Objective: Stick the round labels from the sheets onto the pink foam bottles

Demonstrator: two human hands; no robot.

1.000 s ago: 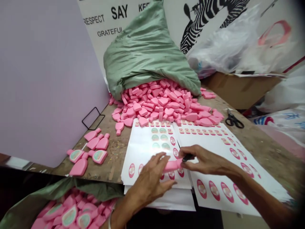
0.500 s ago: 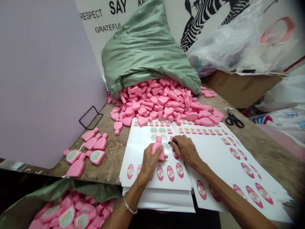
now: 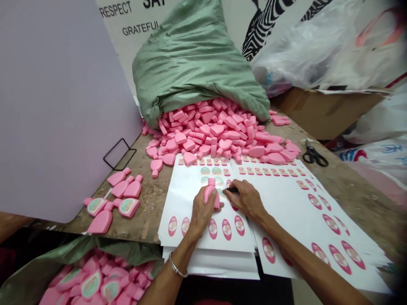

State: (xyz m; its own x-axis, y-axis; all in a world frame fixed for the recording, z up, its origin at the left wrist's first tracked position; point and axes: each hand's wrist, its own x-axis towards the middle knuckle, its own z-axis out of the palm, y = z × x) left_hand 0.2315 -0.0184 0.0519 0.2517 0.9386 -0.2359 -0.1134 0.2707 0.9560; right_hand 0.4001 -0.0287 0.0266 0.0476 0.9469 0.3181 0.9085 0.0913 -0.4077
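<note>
My left hand (image 3: 202, 210) is wrapped round a small pink plastic bottle (image 3: 211, 192), its cap end pointing away from me. Close beside it, my right hand (image 3: 246, 197) grips a slim black tool (image 3: 232, 190), mostly covered by the fingers; I cannot tell its exact kind. The tool's tip is at the green oval stickers on the left sticker sheet (image 3: 197, 235), just right of the bottle. Pink oval stickers run along the near part of that sheet. A second sticker sheet (image 3: 276, 212) lies under my right forearm.
A green sack (image 3: 203, 63) spills a heap of pink bottles (image 3: 216, 131) behind the sheets. Several bottles (image 3: 132, 189), some with labels, lie at left near a black wire stand (image 3: 120, 154). Scissors (image 3: 314, 156) lie right. Below left, another sack (image 3: 63, 258) holds bottles.
My right hand has shifted slightly, and more of the black tool shows. The left hand keeps the bottle in nearly the same spot. Part of an arm now shows at the far left edge.
</note>
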